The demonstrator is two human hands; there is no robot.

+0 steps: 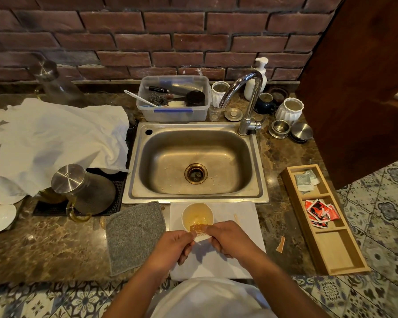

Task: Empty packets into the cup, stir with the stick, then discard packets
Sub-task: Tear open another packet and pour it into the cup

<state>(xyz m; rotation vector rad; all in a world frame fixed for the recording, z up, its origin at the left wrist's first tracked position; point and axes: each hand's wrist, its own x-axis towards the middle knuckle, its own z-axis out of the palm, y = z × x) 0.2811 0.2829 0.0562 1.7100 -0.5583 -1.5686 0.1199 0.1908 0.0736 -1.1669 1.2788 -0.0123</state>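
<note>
From the head camera I see both hands meeting just over the near rim of the cup (197, 217). My left hand (174, 246) is curled, its thumb and fingers pinched on the left end of a small brown packet (199, 228). My right hand (229, 237) is closed the same way on the packet's right end, so the packet spans between the two hands, just at the cup's near edge. The lower fingers of both hands are folded under and I cannot see their tips.

The cup stands on a white folded cloth (246, 216), and it holds a pale amber liquid. One wooden stick (236, 218) lies on the cloth just right of the cup; its near end is hidden behind my right hand. The print on the packet is too small to read, and I cannot tell whether the packet is already torn.

One torn brown scrap (280, 244) lies on the counter between the cloth and the wooden tray (345, 269). The tray has three compartments: the far one holds pale packets, the middle one holds red packets (321, 213) too heaped to count, the near one shows only bare wood. One grey mat (133, 235) lies left of the cloth, and the sink (193, 161) sits beyond the cup.
</note>
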